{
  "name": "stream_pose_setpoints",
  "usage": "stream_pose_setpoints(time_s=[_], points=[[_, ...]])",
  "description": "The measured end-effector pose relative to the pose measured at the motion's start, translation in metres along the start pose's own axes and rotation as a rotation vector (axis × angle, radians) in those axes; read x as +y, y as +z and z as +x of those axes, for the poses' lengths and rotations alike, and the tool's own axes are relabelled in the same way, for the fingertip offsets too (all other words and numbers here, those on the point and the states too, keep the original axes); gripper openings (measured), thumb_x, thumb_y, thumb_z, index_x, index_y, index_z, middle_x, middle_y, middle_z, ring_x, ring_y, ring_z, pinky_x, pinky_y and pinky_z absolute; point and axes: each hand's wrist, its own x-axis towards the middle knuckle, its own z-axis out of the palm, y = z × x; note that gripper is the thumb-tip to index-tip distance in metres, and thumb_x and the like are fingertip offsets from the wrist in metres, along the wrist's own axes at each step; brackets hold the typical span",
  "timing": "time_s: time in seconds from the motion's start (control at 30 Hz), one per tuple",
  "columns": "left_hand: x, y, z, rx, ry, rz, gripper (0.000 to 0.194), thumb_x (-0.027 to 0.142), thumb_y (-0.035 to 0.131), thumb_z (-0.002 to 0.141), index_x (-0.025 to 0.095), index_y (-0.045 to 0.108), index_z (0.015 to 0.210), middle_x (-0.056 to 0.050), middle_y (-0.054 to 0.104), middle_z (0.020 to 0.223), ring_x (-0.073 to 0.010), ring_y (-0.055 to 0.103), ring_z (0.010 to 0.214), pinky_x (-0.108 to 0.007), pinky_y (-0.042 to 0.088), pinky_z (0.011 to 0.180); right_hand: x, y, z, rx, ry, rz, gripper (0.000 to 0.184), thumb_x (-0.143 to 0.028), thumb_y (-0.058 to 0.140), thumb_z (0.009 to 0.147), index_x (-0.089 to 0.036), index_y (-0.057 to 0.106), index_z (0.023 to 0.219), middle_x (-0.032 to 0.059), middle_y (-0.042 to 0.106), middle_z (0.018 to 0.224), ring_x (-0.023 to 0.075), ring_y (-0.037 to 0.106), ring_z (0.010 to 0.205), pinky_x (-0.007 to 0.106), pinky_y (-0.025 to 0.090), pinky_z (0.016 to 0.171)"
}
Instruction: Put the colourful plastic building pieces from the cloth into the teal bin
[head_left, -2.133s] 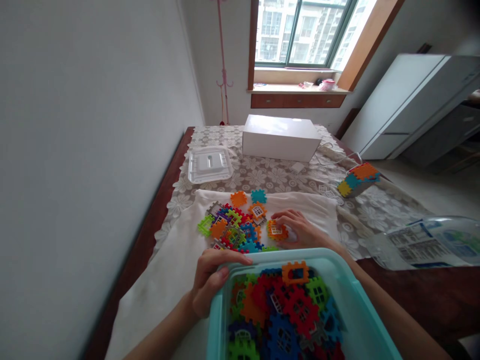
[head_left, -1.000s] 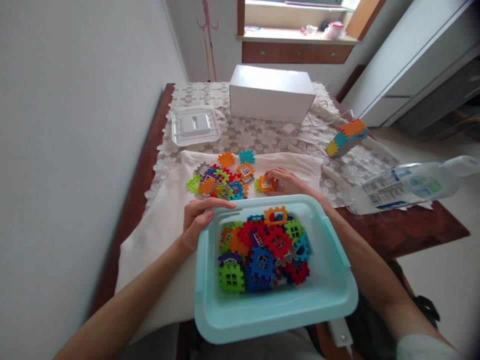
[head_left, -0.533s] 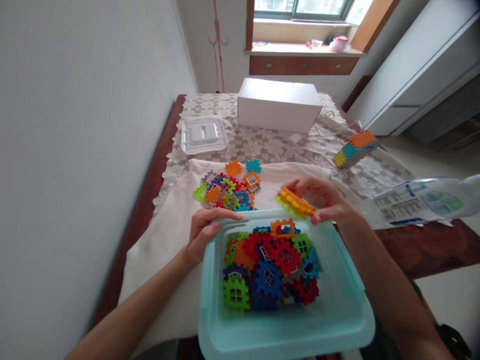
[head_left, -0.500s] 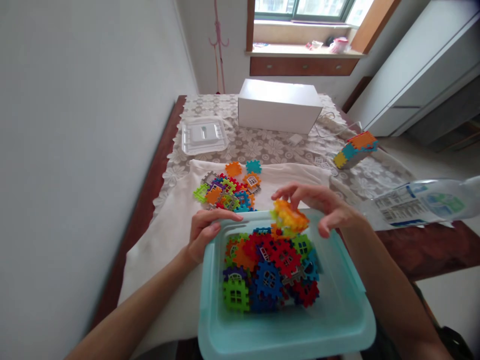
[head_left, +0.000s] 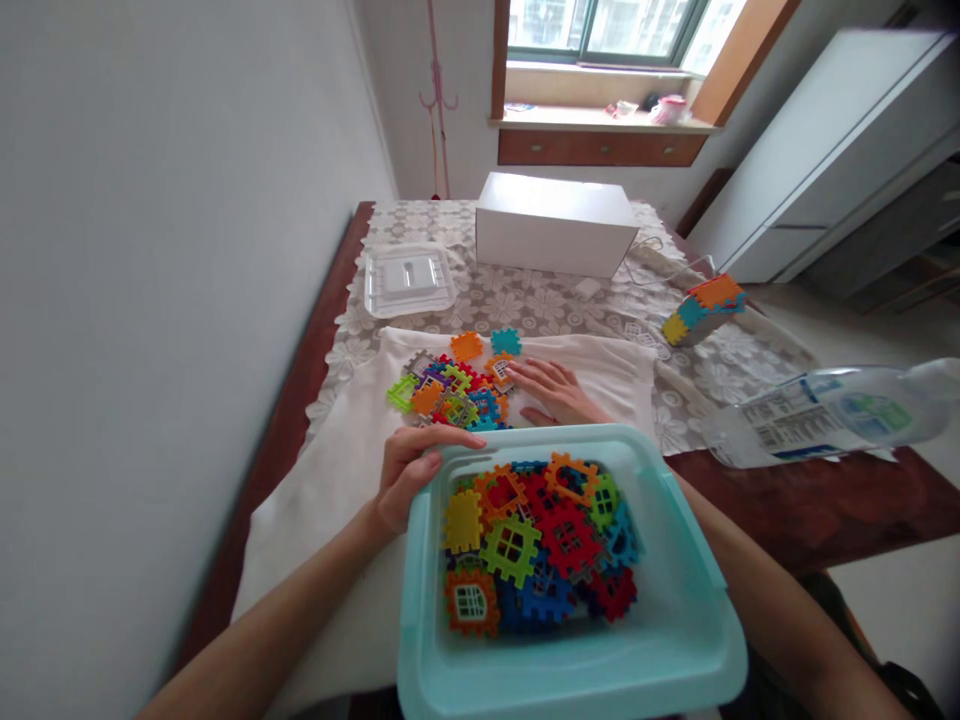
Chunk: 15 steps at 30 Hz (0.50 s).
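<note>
A light teal plastic bin (head_left: 660, 640) is tilted toward me, with several colourful interlocking plastic tiles (head_left: 570, 535) inside, some shaped like windows. My left hand (head_left: 409, 470) grips its far left corner, thumb and fingers over the rim. Beyond the bin, my right hand (head_left: 553, 390) reaches flat over the white cloth, fingers stretched out at the right side of a loose tile pile (head_left: 450, 392). The fingertips are by an orange window tile (head_left: 501, 369); I cannot tell whether they touch it. The bin's far rim hides part of the right wrist.
On the lace-covered table stand a white box (head_left: 555, 235), a clear plastic lid (head_left: 410, 280) and a small block built of tiles (head_left: 703, 308). A clear plastic bottle (head_left: 832, 412) lies near the right edge. A wall (head_left: 187, 200) runs along the left.
My right hand has let a clump of tiles go into the bin and moved over the far rim to the pile. Yellow, green and orange tiles now top the bin. The left hand stays put.
</note>
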Motion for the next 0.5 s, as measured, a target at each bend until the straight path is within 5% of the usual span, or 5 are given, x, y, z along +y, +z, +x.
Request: stream_pose_setpoints(time_s=[0.17, 0.33, 0.5], points=[[0.0003, 0.0002, -0.0004, -0.023, 0.029, -0.012, 0.039, 0.041, 0.064, 0.099, 0.018, 0.095, 0.104, -0.010, 0.089, 0.087, -0.0234, 0.073, 0.065, -0.036, 0.052, 0.062, 0.0020, 0.0052, 0.0024, 0.048, 0.004, -0.016, 0.024, -0.037, 0.061, 0.114, -0.023, 0.076, 0.127, 0.0153, 0.077, 0.142, 0.0330, 0.068, 0.136, 0.056, 0.048, 0.127], [0.0002, -0.0004, 0.0003, -0.022, 0.059, 0.002, 0.037, 0.037, 0.063, 0.100, 0.020, 0.095, 0.105, -0.008, 0.090, 0.089, -0.0229, 0.075, 0.068, -0.035, 0.052, 0.065, 0.0019, 0.0039, 0.0017, 0.024, 0.005, -0.020, 0.036, -0.029, 0.063, 0.110, -0.025, 0.067, 0.146, 0.0168, 0.060, 0.170, 0.0372, 0.053, 0.159, 0.062, 0.045, 0.132], [0.0002, -0.0004, 0.0002, -0.031, 0.047, -0.010, 0.038, 0.037, 0.063, 0.100, 0.019, 0.095, 0.105, -0.008, 0.089, 0.087, -0.0220, 0.071, 0.063, -0.036, 0.050, 0.062, -0.0018, 0.0032, 0.0020, 0.025, 0.025, -0.004, 0.033, -0.032, 0.066, 0.110, -0.028, 0.072, 0.142, 0.0142, 0.071, 0.154, 0.0349, 0.062, 0.145, 0.058, 0.046, 0.128]])
